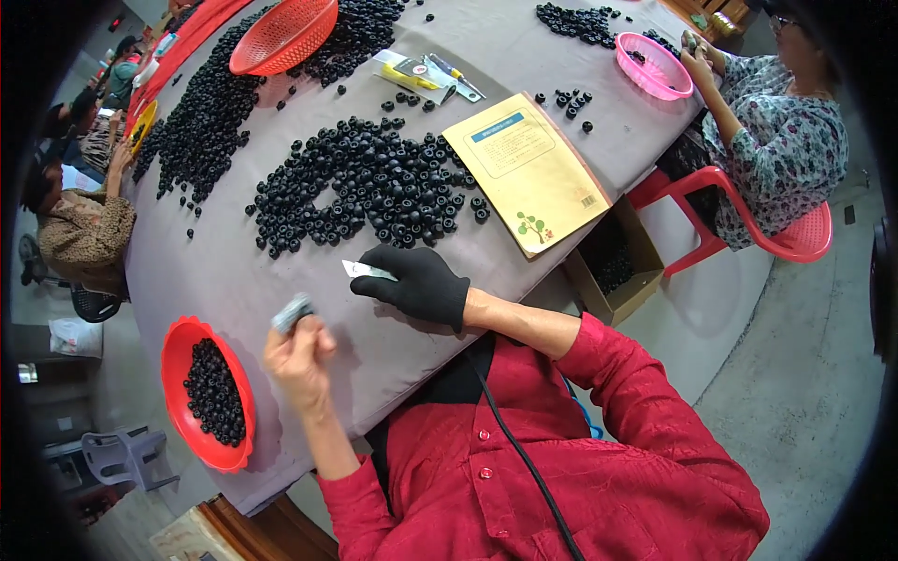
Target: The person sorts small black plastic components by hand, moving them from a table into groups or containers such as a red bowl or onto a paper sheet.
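Observation:
My right hand (pixel 412 285), in a black glove, is closed round a small pale slant-tipped blade (pixel 367 270), its angled end pointing left. To its left, my bare left hand (pixel 299 360) is raised over the table with curled fingers, slightly blurred. A grey wrap (pixel 292 312) covers one or more of its fingertips; whatever is pinched there cannot be made out. Just beyond both hands spreads a pile of small round black parts (pixel 374 182) with hollow centres. Near my left forearm, a red scalloped basket (pixel 171 374) holds more black parts.
A yellow booklet (pixel 533 178) lies right of the pile. Packaged cutters (pixel 416 75) lie beyond it. An orange-red basket (pixel 285 37) rests by a larger heap (pixel 196 131). At right, a seated person (pixel 776 140) works beside a pink basket (pixel 655 65). A cardboard box (pixel 622 271) stands below the table edge.

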The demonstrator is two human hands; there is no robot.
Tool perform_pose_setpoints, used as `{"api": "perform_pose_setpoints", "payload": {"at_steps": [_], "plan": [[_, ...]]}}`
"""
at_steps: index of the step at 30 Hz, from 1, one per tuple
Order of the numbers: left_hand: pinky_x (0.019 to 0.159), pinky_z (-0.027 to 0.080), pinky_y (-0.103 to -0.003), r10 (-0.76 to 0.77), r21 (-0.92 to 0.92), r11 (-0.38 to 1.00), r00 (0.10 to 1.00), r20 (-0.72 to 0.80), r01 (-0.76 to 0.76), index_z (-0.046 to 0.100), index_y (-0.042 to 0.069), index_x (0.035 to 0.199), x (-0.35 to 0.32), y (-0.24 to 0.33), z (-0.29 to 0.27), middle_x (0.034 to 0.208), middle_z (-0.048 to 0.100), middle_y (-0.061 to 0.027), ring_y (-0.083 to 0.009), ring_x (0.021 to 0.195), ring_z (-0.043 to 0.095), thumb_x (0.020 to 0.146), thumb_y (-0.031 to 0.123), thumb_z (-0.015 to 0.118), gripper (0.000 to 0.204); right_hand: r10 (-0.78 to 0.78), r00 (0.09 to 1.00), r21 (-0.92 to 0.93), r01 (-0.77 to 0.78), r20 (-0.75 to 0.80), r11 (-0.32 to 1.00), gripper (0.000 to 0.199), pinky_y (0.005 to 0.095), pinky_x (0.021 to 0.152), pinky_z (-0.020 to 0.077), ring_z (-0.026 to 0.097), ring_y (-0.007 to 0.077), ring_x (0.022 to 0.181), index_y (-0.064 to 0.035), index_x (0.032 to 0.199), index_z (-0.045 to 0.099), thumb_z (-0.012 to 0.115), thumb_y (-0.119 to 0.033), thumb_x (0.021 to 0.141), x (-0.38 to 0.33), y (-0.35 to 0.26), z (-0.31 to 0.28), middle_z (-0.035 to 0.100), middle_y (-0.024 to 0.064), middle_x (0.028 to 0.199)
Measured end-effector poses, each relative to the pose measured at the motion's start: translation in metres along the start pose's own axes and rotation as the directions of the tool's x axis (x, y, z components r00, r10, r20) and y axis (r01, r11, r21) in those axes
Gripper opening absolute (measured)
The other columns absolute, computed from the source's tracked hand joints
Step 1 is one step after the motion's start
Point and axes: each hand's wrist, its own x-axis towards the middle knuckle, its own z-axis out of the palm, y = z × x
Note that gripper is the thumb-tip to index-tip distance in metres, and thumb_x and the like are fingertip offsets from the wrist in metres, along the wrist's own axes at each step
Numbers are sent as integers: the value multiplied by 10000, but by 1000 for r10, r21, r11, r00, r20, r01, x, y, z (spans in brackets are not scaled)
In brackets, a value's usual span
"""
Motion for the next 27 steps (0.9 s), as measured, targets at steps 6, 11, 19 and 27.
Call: {"api": "perform_pose_setpoints", "payload": {"at_steps": [6,11,19,27], "plan": [[408,327,-170,351,542,830,877,-330,-128,633,3,957,-5,54,-81,673,551,13,-23,490,441,821,54,623,146,20,1000,-39,-19,14,999,391,359,661,485,634,283,750,-83,1027,605,605,-402,800,-1,-2,1,642,149,842],[413,272,-159,376,722,687,890,-258,-81,559,-11,987,-1,50,-117,622,436,54,3,487,348,826,8,611,171,-103,994,-56,100,-39,993,392,355,677,483,635,283,760,-80,1010,606,623,-404,788,-1,9,5,644,147,839],[501,331,-194,184,664,728,982,48,-169,609,8,1043,-30,22,-5,663,455,54,-28,579,391,800,-4,601,244,-160,970,-105,143,-181,984,351,309,671,483,622,174,756,-37,998,598,723,-252,750,-32,2,-3,634,123,836],[529,452,-306,37,474,808,832,553,-351,611,-18,912,-25,-33,110,733,589,-122,-178,574,584,780,27,595,140,-237,888,-356,91,-394,930,182,293,622,476,606,180,677,-36,943,607,671,-103,787,-92,-2,-68,608,135,771]]}}
